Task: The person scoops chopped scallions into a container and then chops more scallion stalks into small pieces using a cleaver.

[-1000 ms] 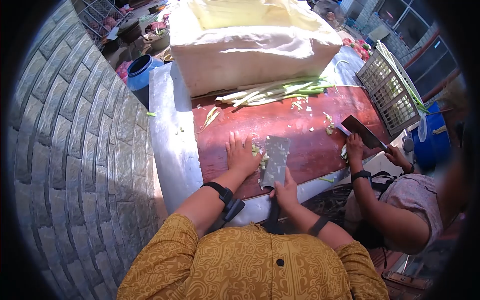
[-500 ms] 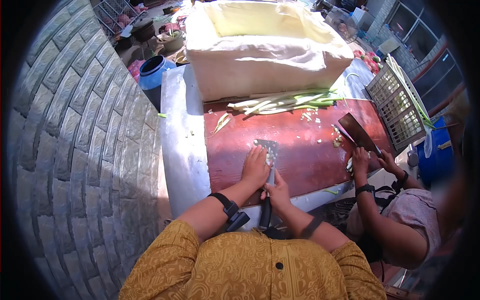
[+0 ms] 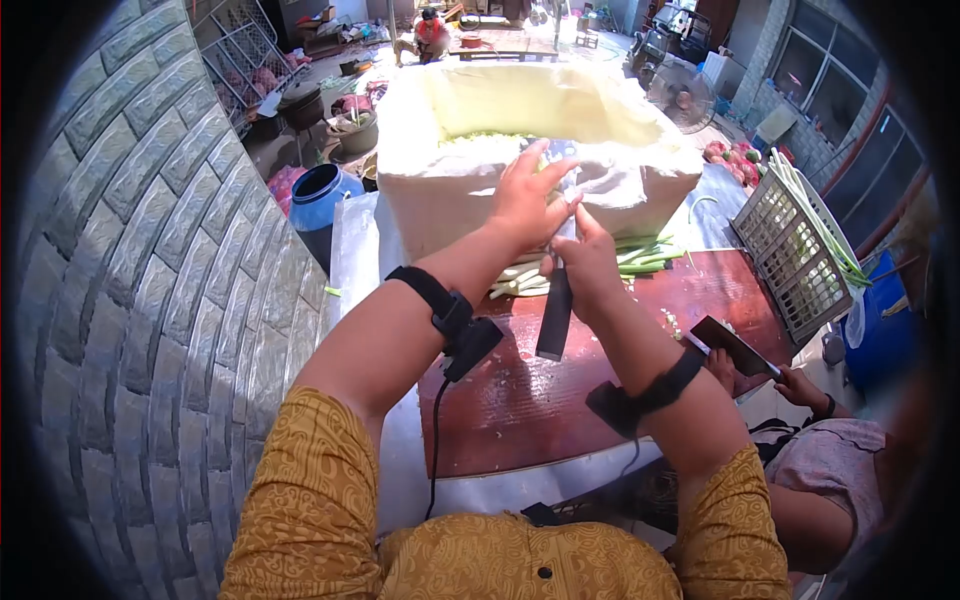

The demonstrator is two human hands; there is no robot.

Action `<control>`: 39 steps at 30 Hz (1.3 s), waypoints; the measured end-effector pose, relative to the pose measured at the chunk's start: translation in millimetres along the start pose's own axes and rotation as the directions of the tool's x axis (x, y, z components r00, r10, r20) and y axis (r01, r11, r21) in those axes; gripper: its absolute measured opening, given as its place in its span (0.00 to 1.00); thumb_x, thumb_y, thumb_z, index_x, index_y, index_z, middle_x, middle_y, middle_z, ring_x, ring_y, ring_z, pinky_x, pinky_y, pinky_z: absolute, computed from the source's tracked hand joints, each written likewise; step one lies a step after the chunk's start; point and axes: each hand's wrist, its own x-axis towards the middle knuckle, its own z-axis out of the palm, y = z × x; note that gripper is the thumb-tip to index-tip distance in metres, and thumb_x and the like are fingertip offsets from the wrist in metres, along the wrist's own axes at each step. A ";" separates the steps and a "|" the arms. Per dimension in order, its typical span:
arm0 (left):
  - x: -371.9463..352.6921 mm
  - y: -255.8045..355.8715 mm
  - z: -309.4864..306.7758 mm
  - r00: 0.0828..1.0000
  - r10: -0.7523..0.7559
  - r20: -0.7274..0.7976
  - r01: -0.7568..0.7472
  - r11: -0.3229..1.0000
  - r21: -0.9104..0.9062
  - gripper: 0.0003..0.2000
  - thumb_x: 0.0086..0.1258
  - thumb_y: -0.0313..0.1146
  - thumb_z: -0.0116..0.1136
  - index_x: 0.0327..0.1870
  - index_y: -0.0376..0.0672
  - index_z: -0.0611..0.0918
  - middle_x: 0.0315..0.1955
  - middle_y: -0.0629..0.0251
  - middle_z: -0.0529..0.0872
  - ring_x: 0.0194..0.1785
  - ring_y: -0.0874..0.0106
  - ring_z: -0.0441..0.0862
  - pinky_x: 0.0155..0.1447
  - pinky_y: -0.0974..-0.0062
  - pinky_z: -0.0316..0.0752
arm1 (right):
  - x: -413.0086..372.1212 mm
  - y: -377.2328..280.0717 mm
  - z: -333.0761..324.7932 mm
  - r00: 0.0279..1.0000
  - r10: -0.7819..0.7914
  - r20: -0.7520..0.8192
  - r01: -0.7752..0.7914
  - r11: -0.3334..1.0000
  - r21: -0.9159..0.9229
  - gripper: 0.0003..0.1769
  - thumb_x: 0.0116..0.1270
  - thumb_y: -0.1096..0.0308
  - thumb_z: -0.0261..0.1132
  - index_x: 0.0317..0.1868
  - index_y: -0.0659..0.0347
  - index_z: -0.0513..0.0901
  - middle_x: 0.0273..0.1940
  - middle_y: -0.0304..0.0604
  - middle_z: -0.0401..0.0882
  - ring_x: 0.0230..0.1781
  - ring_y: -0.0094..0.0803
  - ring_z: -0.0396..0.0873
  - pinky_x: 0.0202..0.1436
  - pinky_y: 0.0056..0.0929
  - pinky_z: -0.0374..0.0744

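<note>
My right hand (image 3: 590,262) grips a cleaver (image 3: 553,318) by its dark handle, the blade raised at the near rim of a big white-lined box (image 3: 430,205). Beside the blade, my left hand (image 3: 528,198) has its fingers spread, with the thumb close to the base of the blade. Small pale pieces show on the blade. Inside the box, chopped green-and-white bits (image 3: 480,139) lie along the far side. Long green onion stalks (image 3: 645,262) lie below the box, partly hidden behind my forearms, on the red-brown board (image 3: 480,420).
At the right, a co-worker's hand (image 3: 797,386) holds another cleaver (image 3: 735,346) over the board. A plastic crate (image 3: 790,262) with more stalks stands at the back right. A blue barrel (image 3: 322,195) is left of the table, beside a brick wall (image 3: 190,330).
Both my hands and the cleaver have risen forward from the board to the box's rim. My left hand has left the board, fingers now spread. The view has tilted up.
</note>
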 end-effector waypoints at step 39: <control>125.7 -138.7 -17.4 0.831 -0.549 0.087 0.257 0.519 0.815 0.14 0.68 0.41 0.51 0.51 0.53 0.82 0.63 0.63 0.72 0.69 0.66 0.64 0.66 0.52 0.61 | 126.6 -25.6 -31.0 0.942 0.134 0.307 -0.140 0.990 -0.004 0.32 0.58 0.79 0.57 0.66 0.64 0.66 0.31 0.38 0.73 0.21 0.21 0.72 0.26 0.20 0.75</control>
